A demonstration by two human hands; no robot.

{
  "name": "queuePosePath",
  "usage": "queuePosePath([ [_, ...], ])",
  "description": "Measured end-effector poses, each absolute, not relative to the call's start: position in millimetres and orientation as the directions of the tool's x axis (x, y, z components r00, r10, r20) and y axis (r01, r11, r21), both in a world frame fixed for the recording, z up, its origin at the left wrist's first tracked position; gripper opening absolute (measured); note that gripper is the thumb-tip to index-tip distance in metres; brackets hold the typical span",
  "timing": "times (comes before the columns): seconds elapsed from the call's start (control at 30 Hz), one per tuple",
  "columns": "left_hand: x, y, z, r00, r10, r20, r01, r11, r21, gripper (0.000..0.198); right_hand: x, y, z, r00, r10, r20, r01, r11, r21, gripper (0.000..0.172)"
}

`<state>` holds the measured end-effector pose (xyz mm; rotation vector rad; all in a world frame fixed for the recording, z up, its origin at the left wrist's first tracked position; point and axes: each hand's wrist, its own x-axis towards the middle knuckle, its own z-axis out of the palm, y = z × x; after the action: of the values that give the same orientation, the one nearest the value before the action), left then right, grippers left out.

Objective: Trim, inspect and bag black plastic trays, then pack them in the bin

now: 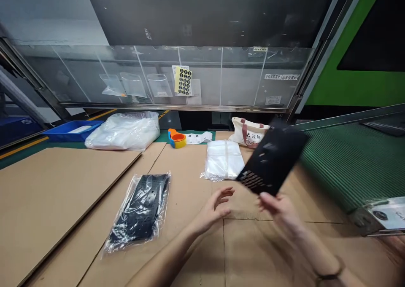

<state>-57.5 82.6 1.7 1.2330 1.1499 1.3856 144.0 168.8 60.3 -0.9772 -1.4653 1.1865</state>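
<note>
Right grip: curled shut on flat, perforated black panel.
Left grip: open, empty, just beside it.
Bagged panel: glossy plastic, left of left grip.

Left hand can cross cardboard to bagged panel; bag stack blocks forward.

- My right hand pinches a flat black piece with holes and holds it up, tilted.
- My left hand is open, with nothing in it, near the black piece.
- Both hands are over the brown cardboard.
- On the cardboard, left of my hands, lies a black piece in a clear bag.
- On the cardboard, past my hands, sits a stack of clear bags.
- Past the cardboard's far edge are a blue tray, a big plastic bundle and a cloth bag.
- Right of the cardboard is a green belt.
</note>
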Motion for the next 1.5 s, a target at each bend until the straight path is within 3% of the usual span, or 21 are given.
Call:
queuePosePath([
  [0.03,-55,84,1,-0.123,0.982,0.145,-0.136,-0.162,0.978,0.062,120,150,41,-0.307,0.946,0.106,-0.037,0.099,-0.994,0.046],
  [0.1,-56,84,-2,-0.322,0.940,0.113,-0.240,-0.196,0.951,0.054,85,127,12,-0.603,0.790,-0.108,-0.185,-0.270,-0.945,0.042],
  [0.2,-69,81,-1,-0.510,0.860,0.014,-0.342,-0.218,0.914,0.043,67,122,-10,-0.790,0.601,-0.118,-0.197,-0.432,-0.880,0.042],
  [0.27,-82,78,4,-0.536,0.842,-0.064,-0.442,-0.215,0.871,0.041,74,133,-16,-0.803,0.582,-0.132,-0.172,-0.438,-0.882,0.041],
  [0.37,-95,74,13,-0.541,0.813,-0.216,-0.580,-0.175,0.796,0.036,97,158,-18,-0.695,0.687,-0.209,-0.264,-0.515,-0.815,0.034],
  [0.43,-95,71,15,-0.518,0.804,-0.292,-0.634,-0.132,0.762,0.032,113,172,-15,-0.611,0.740,-0.282,-0.341,-0.568,-0.749,0.039],
  [0.53,-86,68,15,-0.434,0.850,-0.297,-0.649,-0.067,0.757,0.033,127,184,-8,-0.615,0.701,-0.362,-0.323,-0.642,-0.695,0.049],
  [0.7,-77,67,17,-0.378,0.881,-0.286,-0.631,-0.019,0.776,0.042,129,183,-5,-0.563,0.718,-0.410,-0.308,-0.642,-0.702,0.030],
  [0.93,-79,75,20,-0.489,0.831,-0.264,-0.564,-0.069,0.823,0.042,131,183,-8,-0.489,0.782,-0.386,-0.329,-0.575,-0.749,0.030],
  [1.13,-79,77,21,-0.536,0.781,-0.321,-0.653,-0.143,0.744,0.039,129,181,-7,-0.539,0.734,-0.412,-0.321,-0.632,-0.706,0.024],
  [1.33,-79,75,18,-0.510,0.823,-0.250,-0.695,-0.224,0.684,0.028,125,181,-6,-0.502,0.715,-0.487,-0.355,-0.683,-0.638,0.024],
  [1.5,-80,75,13,-0.437,0.848,-0.300,-0.748,-0.158,0.644,0.030,127,182,-8,-0.559,0.713,-0.422,-0.361,-0.668,-0.651,0.023],
])
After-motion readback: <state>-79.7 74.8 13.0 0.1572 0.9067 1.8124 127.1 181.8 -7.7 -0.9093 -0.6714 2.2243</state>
